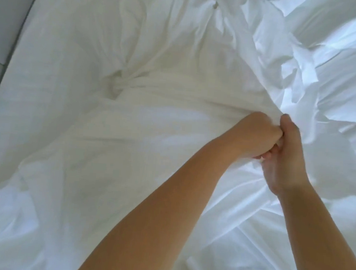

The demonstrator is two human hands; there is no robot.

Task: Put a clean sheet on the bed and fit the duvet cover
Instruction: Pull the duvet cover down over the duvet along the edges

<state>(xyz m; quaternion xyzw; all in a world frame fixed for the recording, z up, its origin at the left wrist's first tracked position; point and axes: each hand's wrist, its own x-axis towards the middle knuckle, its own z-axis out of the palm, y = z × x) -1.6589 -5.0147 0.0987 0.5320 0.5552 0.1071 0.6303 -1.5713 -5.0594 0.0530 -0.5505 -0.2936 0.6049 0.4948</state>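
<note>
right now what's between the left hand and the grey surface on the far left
Head view: only the rumpled cream duvet, with one knotted pucker; nothing else.

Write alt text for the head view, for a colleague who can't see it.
Two bare hands meet at a bunched fold of cream-white duvet: the left hand is fisted on it, and the right hand grips it alongside, fingers touching the left. To the right lies crumpled, brighter white cloth.
</note>
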